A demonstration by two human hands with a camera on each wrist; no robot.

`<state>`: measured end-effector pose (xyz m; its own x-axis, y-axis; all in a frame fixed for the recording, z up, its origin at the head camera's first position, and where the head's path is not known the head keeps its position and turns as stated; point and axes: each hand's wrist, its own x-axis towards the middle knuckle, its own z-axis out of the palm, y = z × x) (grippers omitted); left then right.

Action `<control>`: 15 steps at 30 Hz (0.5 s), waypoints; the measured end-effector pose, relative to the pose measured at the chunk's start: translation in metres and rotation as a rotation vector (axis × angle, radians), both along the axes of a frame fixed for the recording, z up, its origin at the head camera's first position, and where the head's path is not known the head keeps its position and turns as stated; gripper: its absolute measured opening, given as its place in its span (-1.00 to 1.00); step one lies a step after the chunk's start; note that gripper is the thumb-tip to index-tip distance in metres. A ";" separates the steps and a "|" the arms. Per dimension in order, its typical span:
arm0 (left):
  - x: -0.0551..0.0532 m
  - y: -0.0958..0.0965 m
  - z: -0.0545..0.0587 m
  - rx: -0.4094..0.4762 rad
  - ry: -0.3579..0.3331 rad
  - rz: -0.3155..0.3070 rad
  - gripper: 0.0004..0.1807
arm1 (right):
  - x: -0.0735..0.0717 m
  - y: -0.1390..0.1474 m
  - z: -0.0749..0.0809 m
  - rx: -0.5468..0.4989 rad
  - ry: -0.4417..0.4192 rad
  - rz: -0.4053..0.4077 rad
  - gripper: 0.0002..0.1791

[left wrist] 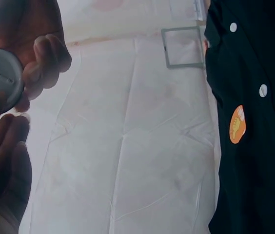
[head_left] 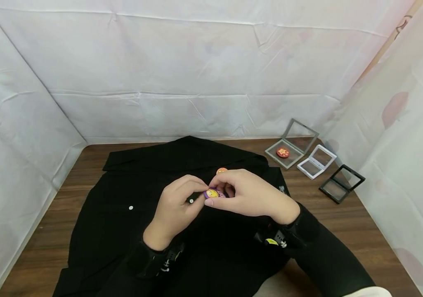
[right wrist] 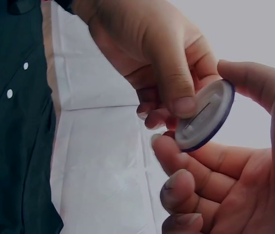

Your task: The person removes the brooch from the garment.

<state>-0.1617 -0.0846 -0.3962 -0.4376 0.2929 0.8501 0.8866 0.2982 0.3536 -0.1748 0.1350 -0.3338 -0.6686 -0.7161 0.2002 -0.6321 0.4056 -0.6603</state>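
Left hand [head_left: 176, 206] and right hand [head_left: 248, 194] both grasp one purple-rimmed button badge [head_left: 212, 193], thumbs and fingertips pinching its edges, each hand opened only as far as the badge's width. The badge is held above a black shirt [head_left: 100, 231] spread on the wooden desk [head_left: 330, 222]; its front shows a yellow character, and the wrist views show the pin on its pale back. Toward the right of the desk, three hinged cases stand with lids raised: the grey case [head_left: 295, 161] contains a red badge [head_left: 282, 152] with a yellow design, and beside it are the white case [head_left: 317, 162] and the black case [head_left: 341, 184]. An orange badge [left wrist: 237, 124] lies on the shirt near its white buttons [left wrist: 263, 90]. Both forearms reach inward from the near side, fingertips meeting over the shirt.
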 end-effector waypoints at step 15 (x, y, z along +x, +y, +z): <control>0.004 -0.033 -0.021 -0.452 -0.349 0.242 -0.71 | -0.006 0.024 -0.034 0.262 0.186 -0.263 -0.64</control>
<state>-0.1582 -0.1174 -0.4175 -0.7668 0.4479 0.4598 0.6296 0.6645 0.4026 -0.1809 0.1590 -0.3681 -0.8050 -0.5687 0.1688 -0.5835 0.7079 -0.3979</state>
